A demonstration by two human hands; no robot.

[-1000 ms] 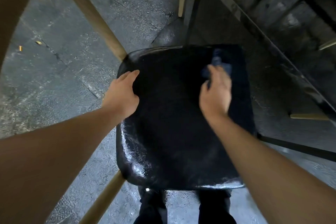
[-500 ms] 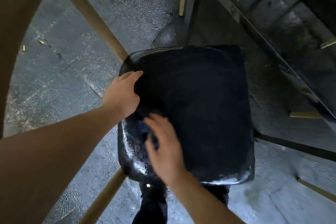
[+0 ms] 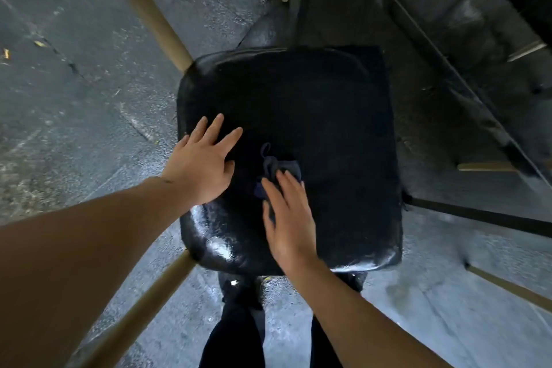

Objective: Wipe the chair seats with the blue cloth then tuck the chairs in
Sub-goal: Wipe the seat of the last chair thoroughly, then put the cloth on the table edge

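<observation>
The blue cloth [image 3: 276, 169] lies bunched at the middle of the black chair seat [image 3: 328, 116]. My right hand [image 3: 288, 219] presses it flat with straight fingers. My left hand [image 3: 203, 163] rests spread on the seat's left edge, holding nothing. Wooden chair legs [image 3: 143, 1] flank the seat on the concrete floor [image 3: 74, 98].

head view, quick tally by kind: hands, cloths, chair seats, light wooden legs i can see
hands: 2, left hand and right hand
blue cloth: 1
black chair seat: 1
light wooden legs: 6, e.g.
total: 10
</observation>
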